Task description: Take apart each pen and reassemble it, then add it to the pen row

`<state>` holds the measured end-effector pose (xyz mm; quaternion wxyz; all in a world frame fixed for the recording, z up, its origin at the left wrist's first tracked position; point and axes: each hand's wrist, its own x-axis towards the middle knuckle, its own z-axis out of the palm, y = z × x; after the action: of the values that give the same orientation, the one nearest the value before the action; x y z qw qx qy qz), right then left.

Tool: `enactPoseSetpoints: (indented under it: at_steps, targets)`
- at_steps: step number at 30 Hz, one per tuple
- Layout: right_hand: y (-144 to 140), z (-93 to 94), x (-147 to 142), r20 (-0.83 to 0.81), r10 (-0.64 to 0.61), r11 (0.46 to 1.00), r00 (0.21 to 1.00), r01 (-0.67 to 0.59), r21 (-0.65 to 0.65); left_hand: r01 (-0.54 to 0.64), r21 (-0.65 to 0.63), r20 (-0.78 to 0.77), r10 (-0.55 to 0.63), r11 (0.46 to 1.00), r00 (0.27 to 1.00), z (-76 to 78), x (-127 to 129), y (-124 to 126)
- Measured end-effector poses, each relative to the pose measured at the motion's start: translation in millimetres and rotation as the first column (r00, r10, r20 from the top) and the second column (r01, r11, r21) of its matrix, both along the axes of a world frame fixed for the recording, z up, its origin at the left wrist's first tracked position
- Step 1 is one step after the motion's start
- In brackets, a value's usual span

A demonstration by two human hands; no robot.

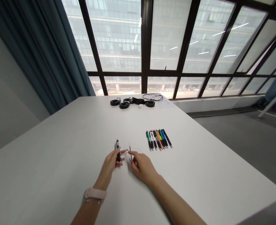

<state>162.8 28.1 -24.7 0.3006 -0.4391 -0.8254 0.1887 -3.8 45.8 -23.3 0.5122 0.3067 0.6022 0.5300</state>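
My left hand point(111, 160) is closed around a black pen point(117, 147), held nearly upright with its top end pointing away from me. Between the thumb and fingers of my right hand point(141, 164) is a thin dark rod that looks like a pen refill point(130, 150). The two hands are close together above the white table point(58, 156). Beyond my right hand lies a row of several pens point(159, 139) side by side, with green, white, pink, yellow, blue and black barrels.
At the table's far end sit several rolls of black tape or strap point(124, 105), a coiled black cable point(153, 97) and a small white piece point(140, 106). A dark-framed window point(146, 47) stands behind, with a blue curtain point(58, 56) at left.
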Motion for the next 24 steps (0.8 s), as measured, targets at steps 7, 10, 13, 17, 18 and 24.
enactPoseSetpoints:
  at_steps: [7, 10, 13, 17, 18, 24]
  targets:
    - [2, 0.3, 9, -0.144, -0.021, 0.994, 0.989, 0.005, -0.111, -0.167, 0.061, 0.116, 0.159, 0.984, 0.98, 4.6, 1, -3]
    - [1, -1.6, 9, -0.218, -0.022, 0.984, 0.976, -0.018, -0.178, -0.164, 0.049, 0.161, 0.154, 0.985, 0.975, 6.0, 2, -6]
    - [0, -2.0, 9, -0.353, -0.023, 0.967, 0.935, -0.068, -0.245, -0.151, 0.041, 0.175, 0.142, 0.988, 0.974, 5.9, 2, -7]
    - [1, 1.6, 8, -0.52, -0.016, 0.928, 0.854, -0.181, -0.325, -0.206, 0.04, 0.197, 0.194, 0.978, 0.961, 3.1, 1, -6]
    - [1, 2.7, 8, -0.54, -0.016, 0.913, 0.842, -0.208, -0.351, -0.21, 0.047, 0.215, 0.195, 0.977, 0.957, 2.3, 0, -6]
    - [2, 9.0, 6, -0.562, -0.019, 0.833, 0.827, -0.298, -0.466, -0.213, 0.06, 0.293, 0.186, 0.975, 0.938, -1.1, -1, -5]
